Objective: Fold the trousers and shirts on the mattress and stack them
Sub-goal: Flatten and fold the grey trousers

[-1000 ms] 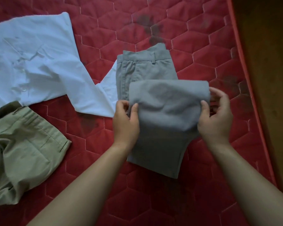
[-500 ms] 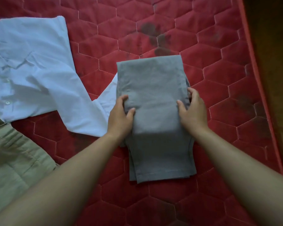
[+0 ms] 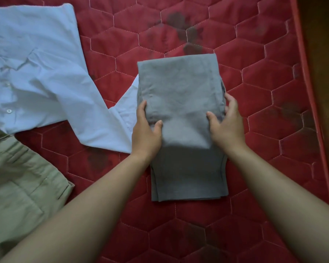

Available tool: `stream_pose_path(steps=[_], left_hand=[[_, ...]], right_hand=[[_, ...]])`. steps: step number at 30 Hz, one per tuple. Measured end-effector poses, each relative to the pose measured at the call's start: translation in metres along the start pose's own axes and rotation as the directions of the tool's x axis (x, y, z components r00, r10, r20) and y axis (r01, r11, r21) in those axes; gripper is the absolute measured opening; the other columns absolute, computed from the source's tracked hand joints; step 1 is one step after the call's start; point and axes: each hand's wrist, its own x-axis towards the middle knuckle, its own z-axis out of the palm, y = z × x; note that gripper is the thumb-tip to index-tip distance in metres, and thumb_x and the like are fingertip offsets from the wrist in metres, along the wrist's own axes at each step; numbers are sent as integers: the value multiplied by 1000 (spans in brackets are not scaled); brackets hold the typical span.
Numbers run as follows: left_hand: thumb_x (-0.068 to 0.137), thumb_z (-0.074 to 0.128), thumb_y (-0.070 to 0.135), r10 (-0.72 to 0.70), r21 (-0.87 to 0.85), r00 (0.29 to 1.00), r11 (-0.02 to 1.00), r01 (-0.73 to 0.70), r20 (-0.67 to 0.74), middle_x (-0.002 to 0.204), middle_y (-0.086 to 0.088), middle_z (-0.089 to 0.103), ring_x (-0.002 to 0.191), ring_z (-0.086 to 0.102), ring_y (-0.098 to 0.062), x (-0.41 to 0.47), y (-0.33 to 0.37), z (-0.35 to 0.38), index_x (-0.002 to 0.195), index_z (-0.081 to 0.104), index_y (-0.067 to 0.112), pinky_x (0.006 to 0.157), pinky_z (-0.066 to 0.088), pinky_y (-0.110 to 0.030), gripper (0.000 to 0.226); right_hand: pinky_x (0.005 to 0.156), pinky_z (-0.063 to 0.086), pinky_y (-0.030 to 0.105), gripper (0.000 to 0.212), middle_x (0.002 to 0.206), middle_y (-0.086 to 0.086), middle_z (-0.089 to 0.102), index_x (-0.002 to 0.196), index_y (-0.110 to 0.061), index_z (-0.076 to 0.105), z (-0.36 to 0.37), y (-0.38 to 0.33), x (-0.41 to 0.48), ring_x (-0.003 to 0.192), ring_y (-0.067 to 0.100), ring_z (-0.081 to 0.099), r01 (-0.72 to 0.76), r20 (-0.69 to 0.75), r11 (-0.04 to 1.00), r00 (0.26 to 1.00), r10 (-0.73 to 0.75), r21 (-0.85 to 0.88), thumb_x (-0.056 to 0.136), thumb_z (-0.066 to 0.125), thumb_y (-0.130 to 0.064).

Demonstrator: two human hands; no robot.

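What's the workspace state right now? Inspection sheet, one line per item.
Surface: red quilted mattress, dark stains in several spots.
Job's things: grey trousers folded, lying flat at centre; white shirt unfolded at left, one sleeve reaching the grey trousers' left edge; khaki trousers crumpled at lower left, partly out of frame.
Clutter: nothing seen.
Hands: left hand grips the grey trousers' left edge, thumb on top; right hand grips the right edge likewise.
Cables: nothing seen.
Surroundings: brown surface past the mattress's right edge.
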Motion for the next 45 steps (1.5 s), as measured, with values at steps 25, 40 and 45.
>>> stream_pose_path(steps=[25,40,45], left_hand=[[82,69,10,135,-106,983,983,-148,-125,115,4,65,99,61,-3,-115,139,-114,123,60,15,84,48,-15,43],[86,57,24,415,149,904,892,-426,97,90,6,57,81,54,-10,-251,173,-167,94,58,14,77,46,-30,13],[89,58,25,332,134,941,937,-321,-67,88,2,61,80,56,-19,-134,174,-133,100,57,15,78,47,-38,14]], right_hand=[[97,39,15,56,119,-6,60,121,-17,57,-142,-112,-97,110,5,53,191,62,976,978,-198,101,70,77,-9],[71,42,13,16,81,-11,60,81,-21,60,-222,-115,-250,78,7,58,315,-39,947,949,-313,65,76,70,-10],[72,43,13,20,85,-25,62,91,-28,62,-171,-131,-124,81,-10,55,269,-82,957,962,-261,106,76,70,-17]])
